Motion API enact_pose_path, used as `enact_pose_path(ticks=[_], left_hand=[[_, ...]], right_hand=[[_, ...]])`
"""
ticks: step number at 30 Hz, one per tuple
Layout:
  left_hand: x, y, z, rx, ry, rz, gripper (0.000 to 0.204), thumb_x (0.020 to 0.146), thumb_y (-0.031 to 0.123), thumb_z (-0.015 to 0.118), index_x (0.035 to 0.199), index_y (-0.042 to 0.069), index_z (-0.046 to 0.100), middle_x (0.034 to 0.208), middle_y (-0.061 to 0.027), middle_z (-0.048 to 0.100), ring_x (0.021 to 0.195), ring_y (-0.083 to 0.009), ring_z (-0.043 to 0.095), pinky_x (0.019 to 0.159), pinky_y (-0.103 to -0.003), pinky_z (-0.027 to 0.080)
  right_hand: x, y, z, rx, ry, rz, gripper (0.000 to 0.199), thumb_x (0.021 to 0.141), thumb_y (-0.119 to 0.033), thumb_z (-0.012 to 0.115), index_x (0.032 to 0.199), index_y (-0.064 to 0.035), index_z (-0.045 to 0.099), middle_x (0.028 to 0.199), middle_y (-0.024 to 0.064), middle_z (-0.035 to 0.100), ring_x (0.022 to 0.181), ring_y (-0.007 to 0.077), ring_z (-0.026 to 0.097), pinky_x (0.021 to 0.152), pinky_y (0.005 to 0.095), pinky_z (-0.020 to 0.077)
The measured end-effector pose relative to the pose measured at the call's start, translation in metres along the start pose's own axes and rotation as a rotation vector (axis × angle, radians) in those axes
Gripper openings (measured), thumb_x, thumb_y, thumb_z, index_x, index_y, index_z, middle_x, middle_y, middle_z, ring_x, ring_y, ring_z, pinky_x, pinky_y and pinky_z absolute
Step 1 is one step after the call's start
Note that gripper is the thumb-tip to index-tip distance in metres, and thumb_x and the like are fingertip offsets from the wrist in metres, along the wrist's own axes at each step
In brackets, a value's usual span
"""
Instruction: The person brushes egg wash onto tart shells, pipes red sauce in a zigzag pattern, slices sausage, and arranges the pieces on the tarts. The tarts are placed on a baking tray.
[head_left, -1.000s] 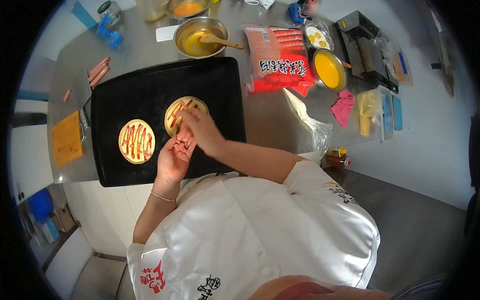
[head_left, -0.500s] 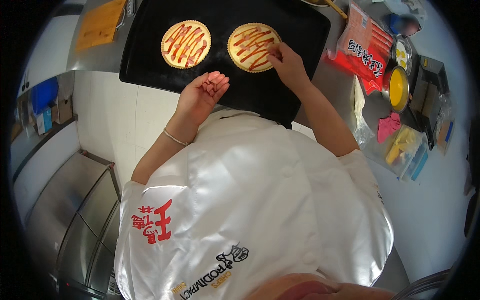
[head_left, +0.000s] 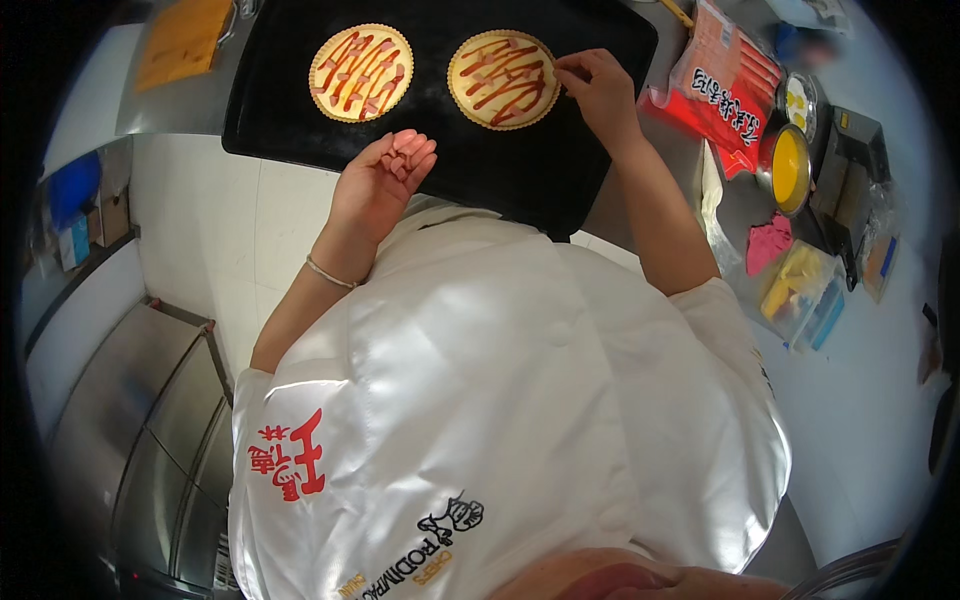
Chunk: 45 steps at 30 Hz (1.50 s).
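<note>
Two round pizzas lie side by side on a black baking tray point(head_left: 430, 160). Both the left pizza point(head_left: 361, 72) and the right pizza point(head_left: 503, 80) have a crimped rim, a pale yellow top, red-brown zigzag sauce and small pink sausage pieces. My left hand point(head_left: 375, 190), palm up and cupped near the tray's front edge, holds a few small pink sausage pieces point(head_left: 397, 167). At the right pizza's right rim, my right hand point(head_left: 605, 98) has thumb and fingers pinched together. Whatever is between those fingertips is too small to make out.
On the steel counter to the right are a red-and-clear sausage package point(head_left: 722, 95), a metal bowl of yellow liquid point(head_left: 789, 172), a pink cloth point(head_left: 769, 244) and a black tray point(head_left: 850, 190). A wooden board point(head_left: 182, 42) lies at the far left.
My right hand has shifted right, from over the right pizza's surface to its rim. My left hand stays cupped. The whole view has shifted slightly.
</note>
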<state>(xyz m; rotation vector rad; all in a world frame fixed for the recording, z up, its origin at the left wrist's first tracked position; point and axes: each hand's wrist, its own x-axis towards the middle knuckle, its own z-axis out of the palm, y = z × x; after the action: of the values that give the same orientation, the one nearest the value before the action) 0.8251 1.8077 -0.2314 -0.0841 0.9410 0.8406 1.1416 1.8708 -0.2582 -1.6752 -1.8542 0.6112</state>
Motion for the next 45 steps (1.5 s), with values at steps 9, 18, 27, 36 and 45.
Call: enact_pose_path(ticks=[9,18,27,36,45], left_hand=[[-0.002,0.004,-0.006,0.012,-0.059,-0.019,0.022,0.100,0.017,0.047,0.103,0.000,0.061,0.102,-0.0094,0.067,0.106,-0.0241,0.063,0.099,-0.036,0.049],[-0.005,0.005,-0.013,0.018,-0.026,-0.004,0.022,0.100,0.017,0.047,0.104,0.001,0.061,0.103,-0.0088,0.068,0.105,-0.0225,0.063,0.096,-0.035,0.050],[-0.004,0.005,-0.016,-0.003,0.020,0.012,0.022,0.099,0.018,0.048,0.103,0.001,0.061,0.103,-0.0097,0.067,0.107,-0.0240,0.062,0.098,-0.037,0.048],[-0.001,0.008,-0.017,0.000,0.013,0.002,0.022,0.099,0.018,0.048,0.104,0.001,0.060,0.103,-0.0092,0.067,0.105,-0.0229,0.063,0.096,-0.034,0.050],[-0.006,0.013,0.005,0.068,-0.124,-0.043,0.038,0.102,0.027,0.038,0.120,0.000,0.057,0.119,-0.0126,0.063,0.119,-0.0250,0.055,0.107,-0.038,0.040]], right_hand=[[0.031,0.013,0.033,-0.412,0.088,-0.173,0.018,0.085,-0.027,0.068,0.098,-0.0138,0.072,0.094,0.0025,0.064,0.089,0.0221,0.062,0.079,0.0341,0.0508],[0.031,-0.028,0.056,-0.378,-0.175,-0.179,0.016,0.085,-0.025,0.069,0.098,-0.0158,0.069,0.098,0.0022,0.065,0.094,0.0194,0.063,0.081,0.0338,0.0524],[0.023,-0.030,0.064,-0.404,-0.215,-0.252,0.014,0.084,-0.025,0.068,0.095,-0.0172,0.069,0.099,0.0019,0.063,0.093,0.0211,0.063,0.079,0.0346,0.0523],[0.032,-0.043,0.055,-0.473,-0.161,-0.135,0.018,0.088,-0.018,0.063,0.104,-0.0168,0.072,0.108,0.0031,0.064,0.095,0.0183,0.064,0.084,0.0327,0.0527],[0.020,-0.049,0.084,-0.156,-0.075,-0.289,0.017,0.085,-0.020,0.065,0.100,-0.0160,0.071,0.094,0.0020,0.063,0.088,0.0215,0.063,0.075,0.0338,0.0515]])
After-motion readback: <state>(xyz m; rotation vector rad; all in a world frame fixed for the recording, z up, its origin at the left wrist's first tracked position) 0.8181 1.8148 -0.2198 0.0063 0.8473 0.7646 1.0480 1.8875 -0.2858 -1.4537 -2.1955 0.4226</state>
